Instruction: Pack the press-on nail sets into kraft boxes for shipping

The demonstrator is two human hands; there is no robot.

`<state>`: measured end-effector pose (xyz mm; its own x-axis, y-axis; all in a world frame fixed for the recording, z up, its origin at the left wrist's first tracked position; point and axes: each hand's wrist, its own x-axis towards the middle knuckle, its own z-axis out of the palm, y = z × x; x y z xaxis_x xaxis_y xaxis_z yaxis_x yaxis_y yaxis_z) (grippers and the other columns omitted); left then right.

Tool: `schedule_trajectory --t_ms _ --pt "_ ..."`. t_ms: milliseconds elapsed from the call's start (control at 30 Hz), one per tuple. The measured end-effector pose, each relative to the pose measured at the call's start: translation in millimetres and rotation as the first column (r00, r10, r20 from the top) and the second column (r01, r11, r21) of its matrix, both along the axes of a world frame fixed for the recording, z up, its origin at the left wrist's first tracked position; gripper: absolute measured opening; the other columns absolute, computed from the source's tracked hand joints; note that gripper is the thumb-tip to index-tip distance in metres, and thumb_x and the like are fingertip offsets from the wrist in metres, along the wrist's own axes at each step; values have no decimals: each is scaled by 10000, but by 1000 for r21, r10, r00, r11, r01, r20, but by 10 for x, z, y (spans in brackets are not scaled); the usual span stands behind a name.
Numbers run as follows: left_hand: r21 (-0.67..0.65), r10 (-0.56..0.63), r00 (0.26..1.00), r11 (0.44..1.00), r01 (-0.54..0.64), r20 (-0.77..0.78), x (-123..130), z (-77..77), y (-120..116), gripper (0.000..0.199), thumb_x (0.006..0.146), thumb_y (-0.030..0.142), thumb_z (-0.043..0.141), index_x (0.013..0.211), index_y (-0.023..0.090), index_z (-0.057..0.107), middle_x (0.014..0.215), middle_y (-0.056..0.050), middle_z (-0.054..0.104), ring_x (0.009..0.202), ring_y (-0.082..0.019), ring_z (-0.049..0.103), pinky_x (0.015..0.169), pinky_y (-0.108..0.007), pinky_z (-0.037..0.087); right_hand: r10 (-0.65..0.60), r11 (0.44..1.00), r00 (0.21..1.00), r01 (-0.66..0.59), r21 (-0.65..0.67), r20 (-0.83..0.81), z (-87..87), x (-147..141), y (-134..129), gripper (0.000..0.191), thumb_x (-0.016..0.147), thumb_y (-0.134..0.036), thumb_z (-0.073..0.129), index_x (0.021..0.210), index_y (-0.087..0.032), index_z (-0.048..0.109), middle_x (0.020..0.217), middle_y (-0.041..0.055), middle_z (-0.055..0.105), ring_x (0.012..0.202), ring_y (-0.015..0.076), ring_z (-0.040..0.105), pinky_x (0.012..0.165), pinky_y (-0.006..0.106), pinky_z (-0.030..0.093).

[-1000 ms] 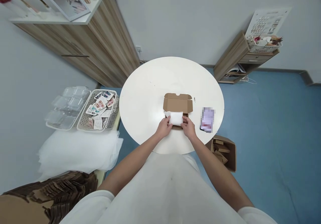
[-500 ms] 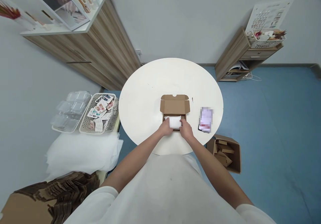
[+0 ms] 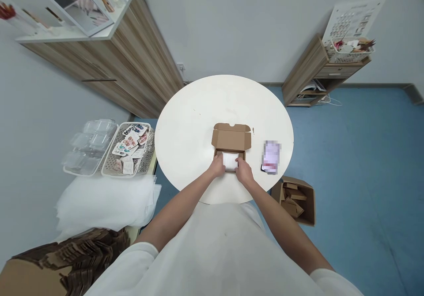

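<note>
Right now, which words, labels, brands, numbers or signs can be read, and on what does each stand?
No text is readable.
Open cardboard box and white packet: no writing seen.
Cards in the white basket: too small.
Poster above the small cabinet: too small.
Pixelated item on the table: blurred out.

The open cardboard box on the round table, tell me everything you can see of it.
The box is small, plain brown and looks like cardboard. It rests on the white table, lid open on the side away from the person. The lid has side flaps and a far flap with a small notch mid-edge. A white packet sits within the base. The left grip and right grip are at the packet's ends, partly covering the base's sides; its floor is hidden.
</note>
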<state>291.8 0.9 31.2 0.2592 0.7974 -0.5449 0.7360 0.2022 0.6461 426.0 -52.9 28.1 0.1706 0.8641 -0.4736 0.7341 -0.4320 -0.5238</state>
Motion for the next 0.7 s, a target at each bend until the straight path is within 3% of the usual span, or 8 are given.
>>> schedule_trajectory --t_ms 100,300,367,433,500,567,633,700 --pt "84 -52 995 995 59 -80 32 32 -37 478 654 26 480 1116 133 424 1166 -144 433 1038 -266 455 838 -357 351 15 1000 1000 -16 21 25 -24 -48 -8 403 716 -70 437 1097 -200 458 1046 77 542 901 195 531 707 272 380" --pt "289 -172 970 933 216 -169 -76 134 -46 299 721 106 473 1015 157 481 1051 -115 477 954 -245 490 786 -357 394 17 985 1000 -19 172 15 37 11 -52 350 734 -142 447 1078 -187 502 1083 98 509 931 213 518 771 322 401" --pt "390 -127 985 906 165 -120 -154 165 13 318 748 170 478 1066 171 462 1062 -108 474 997 -237 473 828 -355 387 -28 960 999 39 277 -43 79 126 -7 317 751 -205 444 1060 -202 515 1083 83 512 949 207 508 798 332 406" --pt "442 -20 999 896 33 -33 -227 178 109 417 762 255 493 1160 168 403 1141 -122 442 1064 -239 441 878 -359 366 -119 914 984 159 373 -130 102 275 84 344 767 -299 445 1095 -208 497 1120 86 500 1014 213 475 841 347 395" --pt "353 115 991 926 -133 72 -281 173 226 559 764 369 502 1248 160 316 1256 -146 371 1117 -247 415 894 -359 359 -273 864 935 342 370 -227 96 428 203 483 730 -419 497 1163 -211 447 1212 100 451 1083 238 430 880 376 370" --pt "158 229 957 953 -257 177 -311 162 333 664 765 486 467 1299 158 246 1330 -158 316 1155 -250 398 896 -352 356 -404 839 828 505 202 -389 64 548 321 605 698 -520 506 1224 -248 383 1283 82 409 1140 238 395 906 374 348" --pt "-34 304 915 951 -306 266 -319 165 404 696 772 563 400 1314 161 230 1349 -150 322 1177 -248 389 896 -350 356 -475 829 682 559 -22 -555 25 612 415 623 708 -602 429 1240 -283 358 1303 55 406 1153 226 399 899 374 348" --pt "-123 342 884 940 -319 319 -317 192 427 663 782 596 334 1290 172 292 1318 -131 390 1163 -244 416 881 -359 370 -492 823 565 550 -143 -662 2 619 473 599 725 -641 349 1227 -316 368 1293 19 430 1139 210 421 904 382 334"
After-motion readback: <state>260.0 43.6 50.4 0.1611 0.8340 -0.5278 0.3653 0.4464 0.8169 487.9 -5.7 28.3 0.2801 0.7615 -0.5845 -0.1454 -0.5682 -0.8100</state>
